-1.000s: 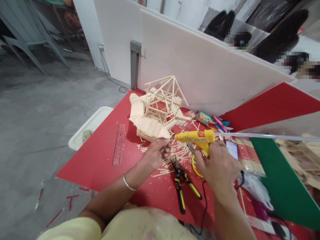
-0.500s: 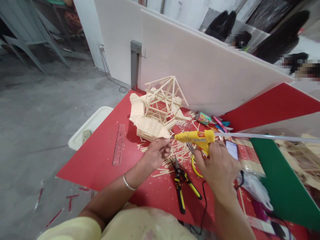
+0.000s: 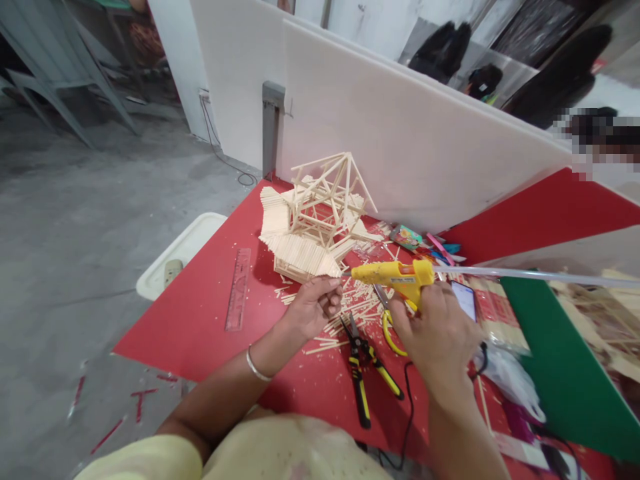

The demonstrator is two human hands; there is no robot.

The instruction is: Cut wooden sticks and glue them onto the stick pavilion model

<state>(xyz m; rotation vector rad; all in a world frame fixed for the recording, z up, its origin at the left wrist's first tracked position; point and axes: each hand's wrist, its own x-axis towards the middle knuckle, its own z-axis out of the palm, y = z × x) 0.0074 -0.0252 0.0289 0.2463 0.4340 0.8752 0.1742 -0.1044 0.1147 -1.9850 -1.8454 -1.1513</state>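
My right hand (image 3: 436, 328) grips a yellow glue gun (image 3: 395, 276) with a long clear glue stick (image 3: 540, 275) running out its back to the right. The gun's nozzle points left at my left hand (image 3: 314, 305), whose fingers are pinched on something I cannot make out, probably a thin wooden stick. Just beyond both hands stands a house-shaped model of wooden sticks (image 3: 315, 220) on the red table (image 3: 200, 320). Loose sticks (image 3: 350, 310) lie scattered under the hands.
Black-and-yellow pliers (image 3: 361, 370) and yellow-handled scissors (image 3: 389, 327) lie near my hands. A transparent ruler (image 3: 238, 289) lies to the left, a phone (image 3: 465, 299) and packs of sticks (image 3: 500, 313) to the right. White partition (image 3: 400, 133) behind; white tray (image 3: 175, 257) off the table's left edge.
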